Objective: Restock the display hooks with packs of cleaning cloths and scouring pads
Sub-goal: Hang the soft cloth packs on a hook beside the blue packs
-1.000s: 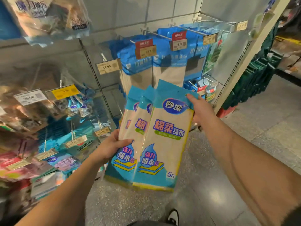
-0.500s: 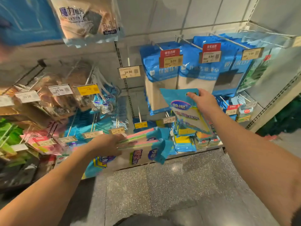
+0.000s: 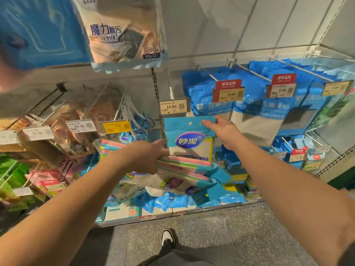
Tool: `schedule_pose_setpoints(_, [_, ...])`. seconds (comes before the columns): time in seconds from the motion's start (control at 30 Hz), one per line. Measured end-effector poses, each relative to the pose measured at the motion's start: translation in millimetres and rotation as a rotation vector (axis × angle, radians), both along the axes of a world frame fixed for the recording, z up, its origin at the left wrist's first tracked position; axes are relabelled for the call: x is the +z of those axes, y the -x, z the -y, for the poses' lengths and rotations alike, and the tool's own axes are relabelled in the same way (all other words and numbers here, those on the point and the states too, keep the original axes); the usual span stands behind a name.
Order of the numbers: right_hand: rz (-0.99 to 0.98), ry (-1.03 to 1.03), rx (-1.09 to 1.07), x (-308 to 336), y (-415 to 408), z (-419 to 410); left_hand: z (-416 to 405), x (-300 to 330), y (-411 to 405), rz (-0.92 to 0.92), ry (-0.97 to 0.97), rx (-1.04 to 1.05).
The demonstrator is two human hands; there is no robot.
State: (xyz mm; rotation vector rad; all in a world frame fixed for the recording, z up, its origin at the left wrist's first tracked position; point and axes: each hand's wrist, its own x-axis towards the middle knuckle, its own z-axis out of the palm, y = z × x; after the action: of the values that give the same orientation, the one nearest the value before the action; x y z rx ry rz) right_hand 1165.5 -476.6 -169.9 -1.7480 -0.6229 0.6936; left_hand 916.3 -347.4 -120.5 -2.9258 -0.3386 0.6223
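Fingers of my right hand (image 3: 224,131) pinch the top corner of one cloth pack (image 3: 189,139), held upright just under the 14.90 tag (image 3: 173,106) before the rack (image 3: 156,87). Left hand (image 3: 146,157) grips a flat stack (image 3: 184,173) of packs, lower, touching its bottom edge.

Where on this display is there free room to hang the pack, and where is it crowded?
Free: the hook behind the 14.90 price tag, beside the blue cloth packs under the 9.99 tags. Crowded: those right hooks and the left hooks of brown scouring pads.
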Motion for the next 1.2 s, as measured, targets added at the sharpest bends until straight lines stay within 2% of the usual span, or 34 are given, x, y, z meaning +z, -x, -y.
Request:
schedule_pose_setpoints(0.33, [-0.111,-0.015,0.191,3,-17,-51,-39,22,-37,0.036,-0.041,0.07])
schedule_pose_setpoints(0.6, [-0.219,-0.114,0.206,5,-15,-61,-25,38,-20,0.131,-0.075,0.02])
schedule_pose_setpoints(0.77, [-0.257,-0.161,0.234,19,-13,-72,-33,53,-20,0.201,-0.026,0.034])
schedule_pose_setpoints(0.9, [-0.29,-0.182,0.237,27,-10,-80,-38,57,-24,0.182,-0.019,0.066])
schedule_pose_setpoints(1.1, [-0.215,-0.104,0.2,28,-15,-82,-40,63,-27,0.175,-0.025,0.068])
schedule_pose_setpoints(1.2, [-0.296,-0.118,0.199,26,-16,-83,-40,64,-28,0.156,-0.025,0.072])
